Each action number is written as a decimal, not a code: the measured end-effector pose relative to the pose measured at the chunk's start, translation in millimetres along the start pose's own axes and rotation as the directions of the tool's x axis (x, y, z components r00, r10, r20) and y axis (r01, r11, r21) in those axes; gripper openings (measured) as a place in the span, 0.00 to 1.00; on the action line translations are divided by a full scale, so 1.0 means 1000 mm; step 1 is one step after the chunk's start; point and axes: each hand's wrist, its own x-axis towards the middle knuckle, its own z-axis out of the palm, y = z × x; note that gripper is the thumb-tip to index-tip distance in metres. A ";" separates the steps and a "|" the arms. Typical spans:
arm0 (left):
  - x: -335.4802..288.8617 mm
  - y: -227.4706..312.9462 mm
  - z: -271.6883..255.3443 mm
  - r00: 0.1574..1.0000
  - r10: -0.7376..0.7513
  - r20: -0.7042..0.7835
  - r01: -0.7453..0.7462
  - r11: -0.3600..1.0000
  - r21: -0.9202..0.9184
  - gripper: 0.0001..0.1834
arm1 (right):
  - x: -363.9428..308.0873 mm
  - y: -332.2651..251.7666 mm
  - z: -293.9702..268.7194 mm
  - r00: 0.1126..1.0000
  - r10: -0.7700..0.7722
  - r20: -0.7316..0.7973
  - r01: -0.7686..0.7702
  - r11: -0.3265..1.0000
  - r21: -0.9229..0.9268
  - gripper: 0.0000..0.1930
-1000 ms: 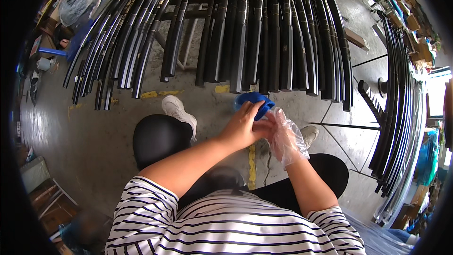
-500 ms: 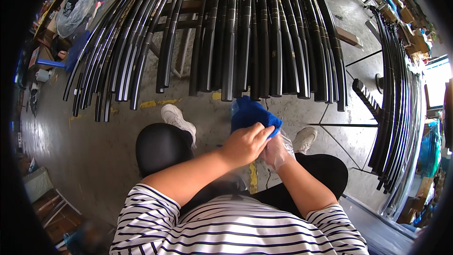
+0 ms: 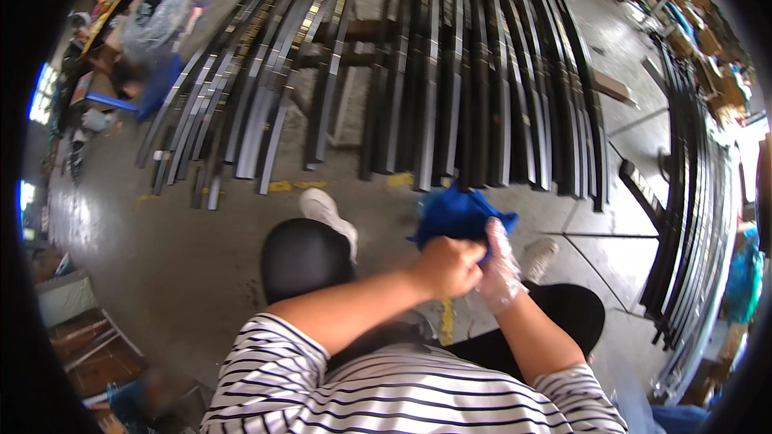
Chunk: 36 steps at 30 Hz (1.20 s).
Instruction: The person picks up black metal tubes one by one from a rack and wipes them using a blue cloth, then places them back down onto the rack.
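Blue cloth (image 3: 454, 215), just beyond left hand (image 3: 452, 267); against gloved right hand (image 3: 500, 272)

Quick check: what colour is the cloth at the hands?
Blue; the cloth shows in the head view.

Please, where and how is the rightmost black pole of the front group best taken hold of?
Probably grip the rightmost black pole by its near end, from the person's right: that end juts past the brown beam, with no close neighbour on that side. The nearer right hand touches the blue cloth.
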 end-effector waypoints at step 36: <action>-0.006 -0.089 -0.195 0.570 -0.616 -0.543 0.685 0.722 -0.100 0.24 | -0.010 -0.016 0.021 0.996 0.027 -0.080 -0.011 0.980 0.200 0.25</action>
